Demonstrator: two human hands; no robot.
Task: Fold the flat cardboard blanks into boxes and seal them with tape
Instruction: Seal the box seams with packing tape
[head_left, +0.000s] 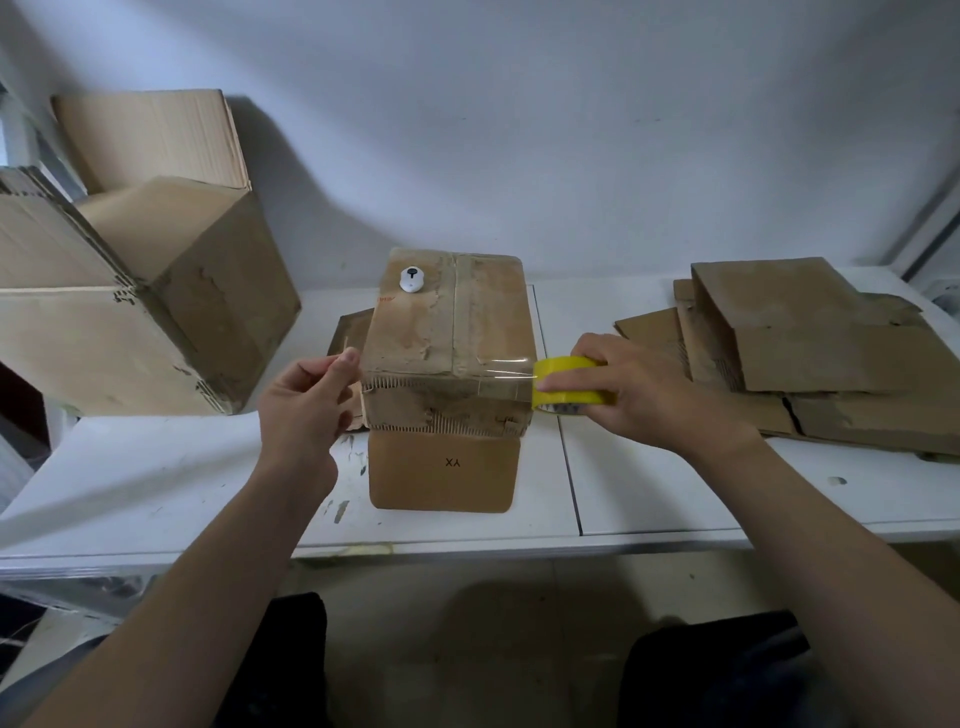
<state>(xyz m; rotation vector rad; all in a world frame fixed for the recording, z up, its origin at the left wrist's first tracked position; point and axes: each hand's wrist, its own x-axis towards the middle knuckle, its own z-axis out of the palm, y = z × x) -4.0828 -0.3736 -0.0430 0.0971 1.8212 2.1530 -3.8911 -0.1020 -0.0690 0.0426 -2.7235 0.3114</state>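
L hand (304, 410) grip pinches clear tape strip (498, 370) at cardboard box (447, 322) L top edge; R hand (641, 397) grip clamped round yellow tape roll (563, 368) at R edge.

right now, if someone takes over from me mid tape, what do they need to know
Left hand: pinches the free end of the clear tape at the box's near left corner.
Right hand: grips the yellow tape roll at the near right corner, with the strip stretched between them.
Box: folded, mid white table, a small white gadget on top.
Done: the top centre seam looks taped.
Left: press this strip down, cut it from the roll, then fold the flat blanks piled at the right.
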